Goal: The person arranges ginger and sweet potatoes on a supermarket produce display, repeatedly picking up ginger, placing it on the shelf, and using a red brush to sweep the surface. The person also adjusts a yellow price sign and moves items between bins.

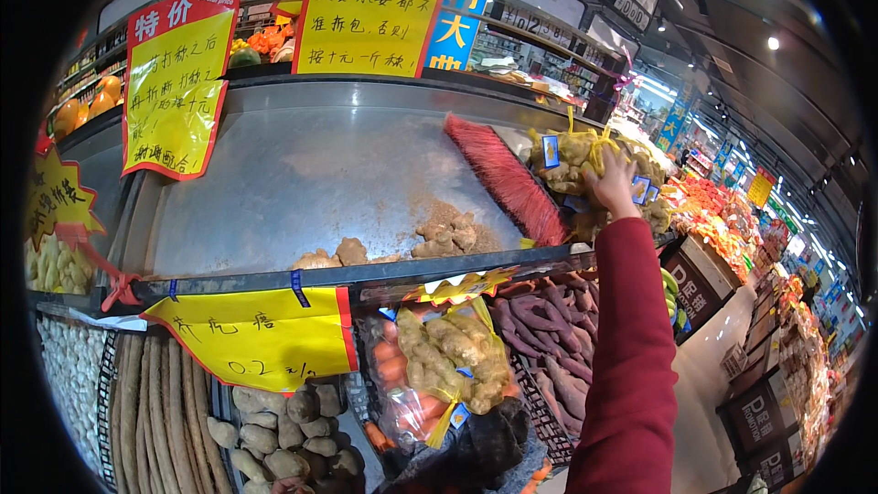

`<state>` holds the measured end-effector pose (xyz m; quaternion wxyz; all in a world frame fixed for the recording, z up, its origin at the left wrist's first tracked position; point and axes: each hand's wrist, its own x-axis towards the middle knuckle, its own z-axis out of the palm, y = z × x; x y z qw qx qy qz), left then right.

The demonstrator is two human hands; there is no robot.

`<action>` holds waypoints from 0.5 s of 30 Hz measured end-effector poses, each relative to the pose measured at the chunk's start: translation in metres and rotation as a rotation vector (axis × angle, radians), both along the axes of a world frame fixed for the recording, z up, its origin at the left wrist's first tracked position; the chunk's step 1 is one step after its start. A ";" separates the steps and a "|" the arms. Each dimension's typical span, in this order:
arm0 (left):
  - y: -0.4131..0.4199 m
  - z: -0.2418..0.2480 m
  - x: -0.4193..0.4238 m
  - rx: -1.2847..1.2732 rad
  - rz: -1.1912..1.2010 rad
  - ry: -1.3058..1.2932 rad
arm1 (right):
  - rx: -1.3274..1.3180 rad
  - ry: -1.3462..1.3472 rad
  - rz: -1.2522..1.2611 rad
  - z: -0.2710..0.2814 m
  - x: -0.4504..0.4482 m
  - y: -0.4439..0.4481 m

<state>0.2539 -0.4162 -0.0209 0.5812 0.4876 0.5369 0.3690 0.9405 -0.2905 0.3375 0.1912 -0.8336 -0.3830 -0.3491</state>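
My right hand (612,178), in a dark red sleeve, lies on a yellow net bag of ginger (573,158) among several such bags at the display's right end. Its fingers are partly spread beside the gathered yellow netting; whether they grip it is not clear. A red-bristled brush (507,178) lies slanted on the metal display tray (295,171), left of the bags. Loose ginger pieces (449,237) and brown crumbs lie near the tray's front edge. Below the edge, another netted bag of ginger (453,357) rests on bagged carrots (391,363). My left hand is out of view.
The tray's raised black front edge (384,285) runs across the view, with a yellow price sign (254,336) hanging from it. Below are potatoes (281,432), long brown roots (161,412) and purple sweet potatoes (549,322). An aisle floor (713,370) lies at right.
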 end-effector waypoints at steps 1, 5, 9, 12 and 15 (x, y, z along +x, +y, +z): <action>0.000 0.000 0.000 -0.017 -0.012 -0.025 | 0.160 -0.177 -0.094 -0.002 -0.014 0.001; 0.004 0.003 0.001 -0.018 -0.049 0.031 | 0.092 0.202 0.780 -0.015 -0.067 0.006; 0.008 0.005 0.005 0.002 -0.079 0.031 | -0.334 0.248 0.238 -0.045 -0.084 0.017; 0.005 0.004 0.001 -0.040 -0.051 -0.043 | -0.412 0.322 0.174 -0.052 -0.073 0.020; 0.003 0.001 -0.004 -0.043 0.023 -0.101 | -0.490 0.469 0.169 -0.050 -0.063 0.024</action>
